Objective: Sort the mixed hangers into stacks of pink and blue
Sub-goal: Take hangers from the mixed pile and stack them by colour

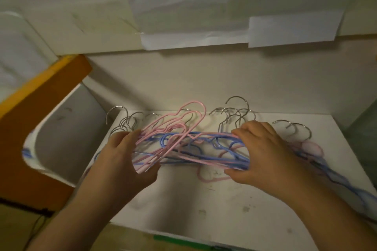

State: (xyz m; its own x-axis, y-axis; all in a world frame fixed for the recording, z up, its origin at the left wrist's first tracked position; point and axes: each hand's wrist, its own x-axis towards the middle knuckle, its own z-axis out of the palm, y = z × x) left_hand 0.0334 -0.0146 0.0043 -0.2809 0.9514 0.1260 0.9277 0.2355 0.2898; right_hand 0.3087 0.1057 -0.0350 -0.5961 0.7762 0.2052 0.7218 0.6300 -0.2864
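Observation:
A tangled bundle of pink hangers [163, 128] and blue hangers [204, 135] with metal hooks [237, 108] lies across the far half of a white table [204, 206]. My left hand [126, 161] grips the bundle's left part, fingers and thumb curled round several wires. My right hand [263, 153] grips the right part the same way. Both hands hold the middle of the bundle a little above the table. One pink hanger [206, 178] lies flat beneath it. More blue and pink hangers [310, 150] trail off to the right past my right hand.
A white tub [67, 132] stands left of the table, against an orange wooden frame [40, 96]. Paper sheets [291, 30] are taped to the wall behind. A green strip [175, 239] runs along the table's near edge.

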